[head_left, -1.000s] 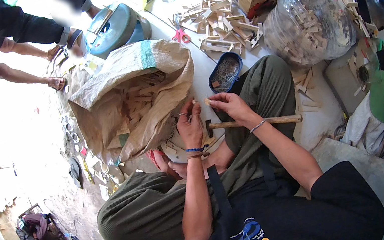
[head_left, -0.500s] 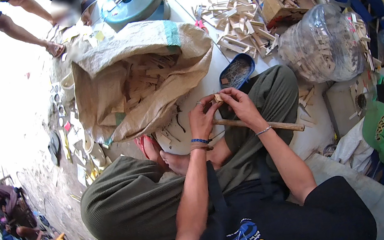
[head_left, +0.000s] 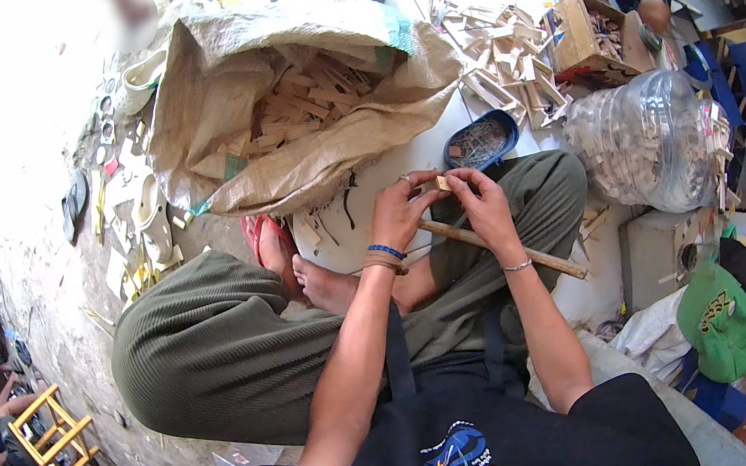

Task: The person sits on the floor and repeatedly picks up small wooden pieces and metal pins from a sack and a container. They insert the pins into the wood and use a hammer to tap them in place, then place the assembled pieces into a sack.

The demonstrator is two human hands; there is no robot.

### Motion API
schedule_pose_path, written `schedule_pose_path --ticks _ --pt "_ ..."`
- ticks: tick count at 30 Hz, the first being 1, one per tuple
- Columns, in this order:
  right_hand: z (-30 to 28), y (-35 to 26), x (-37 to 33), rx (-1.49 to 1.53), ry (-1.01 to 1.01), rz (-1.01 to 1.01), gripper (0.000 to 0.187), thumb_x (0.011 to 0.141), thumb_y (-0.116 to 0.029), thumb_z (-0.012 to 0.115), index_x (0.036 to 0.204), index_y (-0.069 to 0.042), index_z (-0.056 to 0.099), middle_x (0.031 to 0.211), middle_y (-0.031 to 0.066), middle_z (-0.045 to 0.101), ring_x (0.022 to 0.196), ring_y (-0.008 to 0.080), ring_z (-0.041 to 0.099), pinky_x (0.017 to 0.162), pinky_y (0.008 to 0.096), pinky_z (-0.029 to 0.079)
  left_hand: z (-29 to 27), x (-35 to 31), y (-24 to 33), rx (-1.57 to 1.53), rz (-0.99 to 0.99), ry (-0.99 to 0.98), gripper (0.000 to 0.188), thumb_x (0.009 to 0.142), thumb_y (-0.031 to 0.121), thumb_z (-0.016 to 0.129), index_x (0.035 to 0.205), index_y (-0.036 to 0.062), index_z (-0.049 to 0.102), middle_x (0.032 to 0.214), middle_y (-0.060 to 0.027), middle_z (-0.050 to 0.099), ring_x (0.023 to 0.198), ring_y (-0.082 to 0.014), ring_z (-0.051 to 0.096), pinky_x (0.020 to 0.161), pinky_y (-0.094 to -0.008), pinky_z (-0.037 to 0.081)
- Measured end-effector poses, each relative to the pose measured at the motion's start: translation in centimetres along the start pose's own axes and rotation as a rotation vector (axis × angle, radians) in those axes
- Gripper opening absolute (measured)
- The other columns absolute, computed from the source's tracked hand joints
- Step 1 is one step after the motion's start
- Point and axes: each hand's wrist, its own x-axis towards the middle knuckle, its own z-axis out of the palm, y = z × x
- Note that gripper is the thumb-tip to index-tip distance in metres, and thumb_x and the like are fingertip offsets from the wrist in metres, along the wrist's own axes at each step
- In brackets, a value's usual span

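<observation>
A small wooden piece (head_left: 443,183) is pinched between the fingertips of both hands above my lap. My left hand (head_left: 397,213) closes on it from the left, thumb and forefinger together. From the right, my right hand (head_left: 485,206) grips it with curled fingers. Under my right wrist a round wooden stick (head_left: 538,257), like a tool handle, lies slantwise across my lap; its left end is partly hidden by my hands. Just beyond my fingers stands a blue oval tray (head_left: 513,142) holding many thin metal nails.
A large woven sack (head_left: 208,73) of wooden slats lies open ahead. Loose wooden pieces (head_left: 512,61) are heaped to its right, near a wooden box (head_left: 572,37) and a clear plastic jug (head_left: 644,143) of pieces. Sandals (head_left: 150,206) lie left; a green cap (head_left: 719,323) sits right.
The whole view has shifted, so the sack and tray appear displaced. Both hands keep hold of the small wooden piece, with the right fingers slightly repositioned. The stick remains across my lap.
</observation>
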Motion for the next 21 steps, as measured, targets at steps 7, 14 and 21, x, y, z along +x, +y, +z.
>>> schedule_pose_path --ticks 7,14,21 --pt "-0.51 -0.01 0.02 -0.043 -0.022 0.007 0.029 0.104 -0.027 0.069 0.114 0.0 0.074 0.093 -0.0004 0.071 0.086 0.0057 0.059 0.078 0.0246 0.048 -0.12 0.19 -0.45 0.099 0.023 -0.02 0.033 0.093 0.013 0.078 0.123 0.0022 0.075 0.108 -0.0114 0.08 0.097 -0.0161 0.076 0.085 -0.0306 0.06" --pt "-0.43 -0.08 -0.05 -0.005 -0.028 0.025 0.027 0.104 -0.024 0.069 0.114 0.0 0.074 0.096 0.0017 0.075 0.092 0.007 0.062 0.084 0.0258 0.051 -0.04 0.19 -0.59 0.077 0.044 -0.003 0.032 0.093 0.017 0.078 0.122 0.004 0.076 0.108 -0.0109 0.08 0.1 -0.0186 0.077 0.086 -0.0306 0.059" --pt "-0.43 0.39 0.24 -0.031 -0.012 0.022 0.026 0.105 -0.024 0.068 0.116 -0.001 0.075 0.091 -0.0029 0.072 0.074 0.0032 0.054 0.065 0.0218 0.045 -0.08 0.2 -0.37 0.067 0.025 -0.01 0.032 0.092 0.019 0.079 0.121 0.0052 0.077 0.108 -0.0105 0.08 0.101 -0.0197 0.077 0.087 -0.0314 0.059"
